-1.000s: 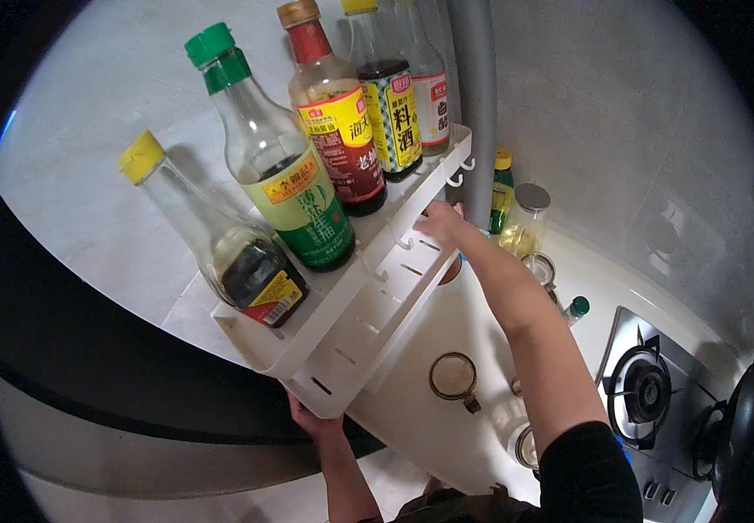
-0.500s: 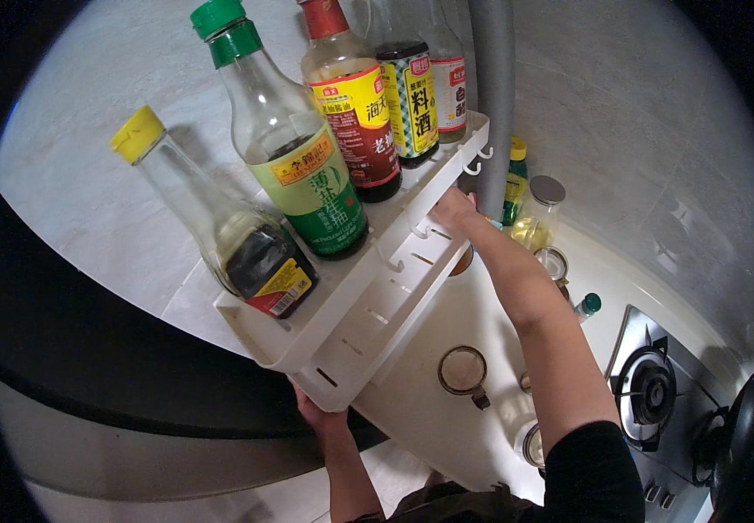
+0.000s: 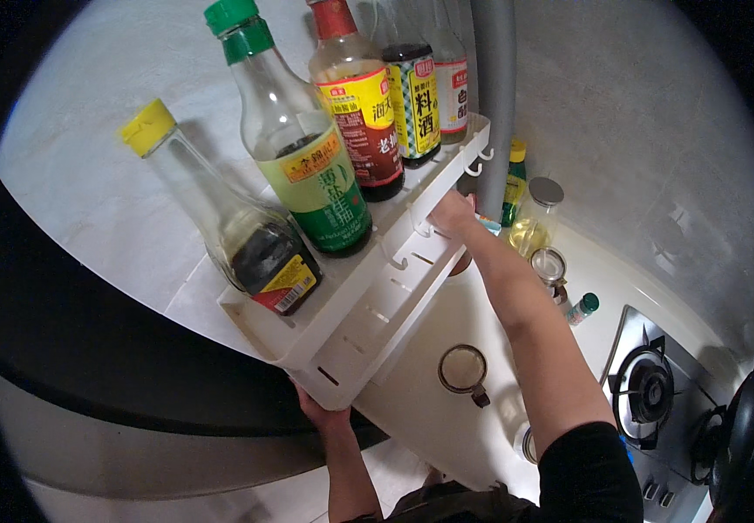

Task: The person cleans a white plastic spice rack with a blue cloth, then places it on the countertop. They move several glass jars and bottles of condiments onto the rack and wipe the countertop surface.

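Note:
A white two-tier wall rack [image 3: 355, 288] runs diagonally in front of me. My left hand [image 3: 323, 408] grips its lower near corner, the fingers partly hidden behind the shelf. Toward the far end, my right hand [image 3: 453, 213] reaches in between the tiers, and its fingers are out of sight. On the upper tier stand a yellow-capped bottle of dark sauce [image 3: 263, 253], a green-capped soy sauce bottle [image 3: 320, 192], a red-capped dark sauce bottle [image 3: 364, 131], a cooking wine bottle [image 3: 413, 105] and a white vinegar bottle [image 3: 452, 96]. White hooks [image 3: 399, 263] hang from the upper tier's edge.
A grey pipe [image 3: 494, 96] rises beside the rack. Below, the pale counter [image 3: 412, 366] holds a glass jar [image 3: 462, 370], an oil jar [image 3: 538, 218], a green bottle [image 3: 514, 187] and a small green-capped shaker [image 3: 583, 309]. A gas stove [image 3: 651, 392] sits at right.
The bottles and rack appear shifted very slightly to the right in the picture. Both hands keep nearly the same places at the rack.

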The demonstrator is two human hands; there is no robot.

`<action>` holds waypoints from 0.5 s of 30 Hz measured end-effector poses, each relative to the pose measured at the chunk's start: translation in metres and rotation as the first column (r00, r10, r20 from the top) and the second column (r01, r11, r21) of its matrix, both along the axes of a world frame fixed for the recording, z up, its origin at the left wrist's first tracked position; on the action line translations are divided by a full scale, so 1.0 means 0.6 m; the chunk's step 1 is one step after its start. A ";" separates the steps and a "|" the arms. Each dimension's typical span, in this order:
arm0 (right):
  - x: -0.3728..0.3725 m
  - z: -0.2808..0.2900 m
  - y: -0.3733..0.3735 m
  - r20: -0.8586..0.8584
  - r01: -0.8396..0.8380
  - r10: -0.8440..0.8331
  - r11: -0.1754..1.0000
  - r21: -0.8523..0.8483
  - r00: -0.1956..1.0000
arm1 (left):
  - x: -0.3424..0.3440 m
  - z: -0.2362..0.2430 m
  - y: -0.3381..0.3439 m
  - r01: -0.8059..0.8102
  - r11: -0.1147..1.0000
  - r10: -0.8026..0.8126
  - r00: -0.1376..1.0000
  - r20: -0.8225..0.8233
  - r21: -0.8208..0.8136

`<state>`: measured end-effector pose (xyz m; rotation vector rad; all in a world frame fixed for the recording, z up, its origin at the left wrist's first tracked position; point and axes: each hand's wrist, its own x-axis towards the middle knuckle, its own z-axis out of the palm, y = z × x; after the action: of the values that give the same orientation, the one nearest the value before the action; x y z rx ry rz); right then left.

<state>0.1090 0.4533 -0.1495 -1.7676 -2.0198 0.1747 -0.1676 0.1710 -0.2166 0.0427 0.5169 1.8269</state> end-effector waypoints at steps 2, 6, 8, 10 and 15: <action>-0.004 0.016 -0.011 -0.035 0.027 -0.028 0.999 -0.027 0.999 | 0.001 0.000 0.002 -0.025 0.999 0.024 0.999 -0.029 -0.028; -0.012 0.013 -0.017 0.010 0.130 -0.130 0.991 -0.019 0.991 | 0.012 0.017 0.007 -0.020 1.000 0.019 0.997 -0.074 -0.008; -0.005 0.026 -0.013 0.051 0.111 -0.107 0.990 -0.087 0.993 | 0.013 0.010 0.008 -0.007 1.000 0.008 0.993 -0.115 0.016; 0.002 0.033 -0.021 0.061 0.128 -0.123 0.988 -0.091 0.991 | 0.024 0.023 0.005 -0.012 1.000 0.012 0.974 -0.225 0.002; 0.007 0.088 -0.069 0.063 0.029 -0.029 1.000 0.004 0.998 | 0.028 0.030 -0.007 -0.051 0.999 0.045 0.961 -0.274 -0.014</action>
<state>0.1131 0.4118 -0.0970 -1.8210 -2.0354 0.1074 -0.1509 0.1669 -0.1989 0.2743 0.7366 1.8738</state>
